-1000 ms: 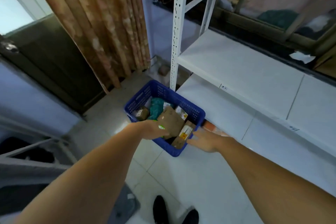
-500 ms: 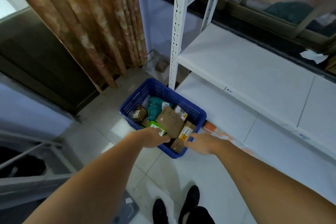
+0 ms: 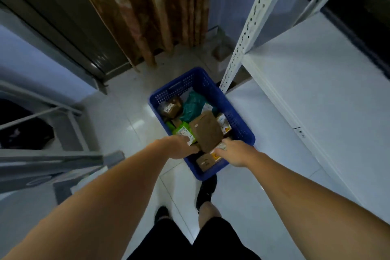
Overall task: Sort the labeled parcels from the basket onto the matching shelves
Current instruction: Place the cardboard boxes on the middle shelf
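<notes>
A blue plastic basket stands on the floor beside the white shelf unit. Several parcels lie in it: a flat brown parcel on top, a green labelled box, a teal bag, a small brown box and a yellow-labelled box. My left hand grips the near left edge of the flat brown parcel, next to the green box. My right hand reaches to the parcel's near right corner; its fingertips are hidden behind it.
A white perforated upright stands just behind the basket. A brown curtain hangs at the back. A grey metal frame lies to the left. My feet in black shoes stand near the basket on the tiled floor.
The view has tilted down and come closer to the basket. Both hands have closed in on the flat brown parcel from either side.
</notes>
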Motion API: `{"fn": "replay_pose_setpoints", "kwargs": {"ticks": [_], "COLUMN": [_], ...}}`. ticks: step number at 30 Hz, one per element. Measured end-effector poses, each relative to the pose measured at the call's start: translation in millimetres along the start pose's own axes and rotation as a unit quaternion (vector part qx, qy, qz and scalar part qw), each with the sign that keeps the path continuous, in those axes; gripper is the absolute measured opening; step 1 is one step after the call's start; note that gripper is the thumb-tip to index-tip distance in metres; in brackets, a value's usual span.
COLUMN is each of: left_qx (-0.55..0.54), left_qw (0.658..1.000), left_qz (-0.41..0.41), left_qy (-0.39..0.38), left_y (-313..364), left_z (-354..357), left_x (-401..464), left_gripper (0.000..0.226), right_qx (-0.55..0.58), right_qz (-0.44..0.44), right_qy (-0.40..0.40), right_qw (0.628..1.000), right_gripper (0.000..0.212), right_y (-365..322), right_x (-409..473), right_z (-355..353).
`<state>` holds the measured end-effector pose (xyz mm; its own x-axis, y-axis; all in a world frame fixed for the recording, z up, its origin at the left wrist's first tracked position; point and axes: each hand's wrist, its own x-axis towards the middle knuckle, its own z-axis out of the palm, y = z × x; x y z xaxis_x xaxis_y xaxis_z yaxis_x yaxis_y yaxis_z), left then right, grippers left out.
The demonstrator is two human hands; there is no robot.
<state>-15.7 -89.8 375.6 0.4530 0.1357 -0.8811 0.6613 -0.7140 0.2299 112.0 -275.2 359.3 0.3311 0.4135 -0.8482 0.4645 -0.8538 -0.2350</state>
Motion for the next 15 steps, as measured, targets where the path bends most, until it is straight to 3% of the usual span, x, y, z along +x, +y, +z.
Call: {"fn": "replay_pose_setpoints", "kwargs": {"ticks": [4, 11, 15], "left_qx": [-0.006, -0.005, 0.018], "left_qw": [1.0, 0.999, 0.999], "left_qz": [-0.003, -0.026, -0.032], "left_qy": [-0.025, -0.047, -0.022], "left_y": [8, -6, -27], "left_z": [9, 35, 56], "left_x": [61, 196, 295], "left_gripper": [0.078, 0.084, 0.093], "right_qx": [-0.012, -0.012, 0.0], "right_qz": [-0.004, 0.002, 0.027], "right_qy": [-0.039, -0.083, -0.087], "right_qw": [0.999, 0.996, 0.996], "right_gripper": [0.08, 0.077, 0.079], "right_y": [19, 70, 106], "right_x": [60, 188, 271], "right_z": [-8, 34, 70]}}
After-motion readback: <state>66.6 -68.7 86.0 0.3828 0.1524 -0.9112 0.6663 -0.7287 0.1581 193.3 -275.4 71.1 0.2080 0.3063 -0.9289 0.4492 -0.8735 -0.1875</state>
